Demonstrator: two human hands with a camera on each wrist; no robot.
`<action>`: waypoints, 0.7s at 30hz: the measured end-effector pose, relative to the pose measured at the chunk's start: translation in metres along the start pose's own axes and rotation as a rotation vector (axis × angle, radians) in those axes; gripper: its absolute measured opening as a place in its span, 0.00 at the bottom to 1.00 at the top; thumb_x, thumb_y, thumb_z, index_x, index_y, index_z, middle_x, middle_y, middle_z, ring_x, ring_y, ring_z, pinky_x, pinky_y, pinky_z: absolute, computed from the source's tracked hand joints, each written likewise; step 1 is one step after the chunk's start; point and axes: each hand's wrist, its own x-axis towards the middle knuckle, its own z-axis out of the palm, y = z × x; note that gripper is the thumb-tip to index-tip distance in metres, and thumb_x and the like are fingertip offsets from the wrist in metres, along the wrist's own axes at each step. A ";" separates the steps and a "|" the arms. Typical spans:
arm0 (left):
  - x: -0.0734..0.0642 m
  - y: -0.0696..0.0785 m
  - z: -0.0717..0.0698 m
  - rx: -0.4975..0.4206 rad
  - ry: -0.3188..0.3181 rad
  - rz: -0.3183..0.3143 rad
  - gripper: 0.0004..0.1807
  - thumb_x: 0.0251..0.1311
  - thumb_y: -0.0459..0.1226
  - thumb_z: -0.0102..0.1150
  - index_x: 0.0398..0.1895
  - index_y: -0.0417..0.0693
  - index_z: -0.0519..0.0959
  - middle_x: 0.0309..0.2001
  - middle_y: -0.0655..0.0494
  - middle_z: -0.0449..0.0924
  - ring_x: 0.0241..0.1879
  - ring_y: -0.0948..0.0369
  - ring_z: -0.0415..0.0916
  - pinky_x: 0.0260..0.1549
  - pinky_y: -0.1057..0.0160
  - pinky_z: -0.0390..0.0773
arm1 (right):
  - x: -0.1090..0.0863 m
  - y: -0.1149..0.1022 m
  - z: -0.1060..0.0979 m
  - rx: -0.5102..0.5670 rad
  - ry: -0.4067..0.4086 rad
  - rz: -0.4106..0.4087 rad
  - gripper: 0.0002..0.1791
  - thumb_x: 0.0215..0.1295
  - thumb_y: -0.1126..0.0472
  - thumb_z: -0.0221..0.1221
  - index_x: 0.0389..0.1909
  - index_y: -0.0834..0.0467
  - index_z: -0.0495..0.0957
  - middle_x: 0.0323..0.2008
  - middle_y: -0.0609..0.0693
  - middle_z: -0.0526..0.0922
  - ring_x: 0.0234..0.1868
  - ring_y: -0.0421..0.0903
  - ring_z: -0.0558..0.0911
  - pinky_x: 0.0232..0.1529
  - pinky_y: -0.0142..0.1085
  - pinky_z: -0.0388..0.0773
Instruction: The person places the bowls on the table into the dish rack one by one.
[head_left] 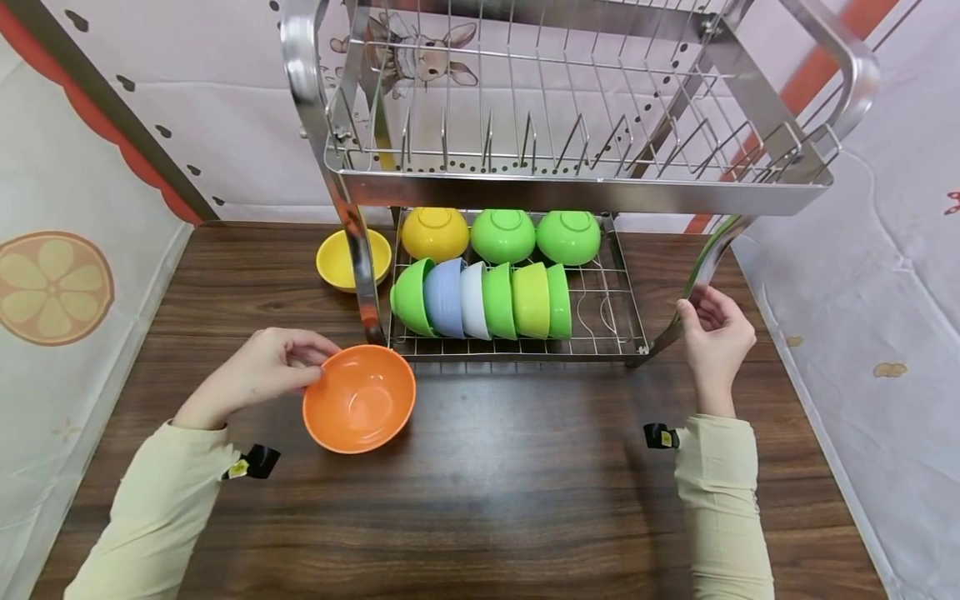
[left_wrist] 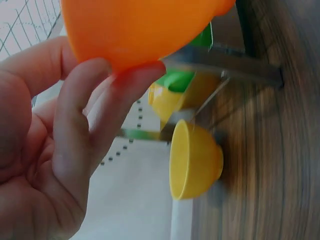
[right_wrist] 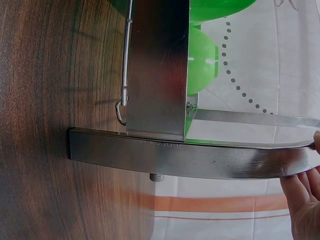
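Observation:
My left hand (head_left: 273,371) pinches the rim of an orange bowl (head_left: 360,400), tilted with its inside facing up, in front of the rack's left leg. In the left wrist view the thumb and fingers (left_wrist: 95,110) press on the orange bowl (left_wrist: 135,30). My right hand (head_left: 716,337) grips the right upright of the metal dish rack (head_left: 585,196), thumb on one side and fingers on the other. The right wrist view shows that upright (right_wrist: 220,159) with the fingertips at the far right edge. On the lower shelf stands a row of nested bowls (head_left: 498,302) on their sides.
Behind the row sit upside-down bowls, one yellow (head_left: 435,235) and two green (head_left: 504,237). A yellow bowl (head_left: 337,260) stands on the wooden table (head_left: 487,500) outside the rack's left leg. The wire upper shelf (head_left: 517,108) overhangs the lower one. Curtains close in both sides.

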 end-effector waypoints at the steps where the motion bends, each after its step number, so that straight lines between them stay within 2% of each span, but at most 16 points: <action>1: 0.000 0.001 0.003 -0.006 0.003 0.006 0.16 0.51 0.27 0.54 0.46 0.31 0.75 0.37 0.41 0.81 0.30 0.61 0.80 0.25 0.61 0.80 | 0.000 0.000 0.000 -0.001 0.000 0.001 0.16 0.50 0.68 0.64 0.42 0.69 0.79 0.26 0.26 0.75 0.29 0.26 0.76 0.32 0.19 0.72; 10: 0.008 0.012 0.031 -0.093 0.037 0.037 0.15 0.50 0.26 0.54 0.43 0.32 0.77 0.36 0.40 0.81 0.29 0.62 0.80 0.24 0.63 0.80 | -0.002 -0.001 0.002 0.038 0.016 0.011 0.15 0.51 0.68 0.63 0.41 0.69 0.79 0.27 0.29 0.77 0.29 0.27 0.77 0.32 0.19 0.72; 21: 0.024 0.021 0.057 -0.113 0.048 0.057 0.14 0.49 0.26 0.53 0.42 0.32 0.77 0.34 0.42 0.81 0.26 0.61 0.80 0.24 0.63 0.80 | -0.004 -0.004 0.002 0.024 0.006 0.027 0.15 0.52 0.70 0.62 0.43 0.69 0.79 0.28 0.32 0.77 0.29 0.26 0.76 0.32 0.19 0.71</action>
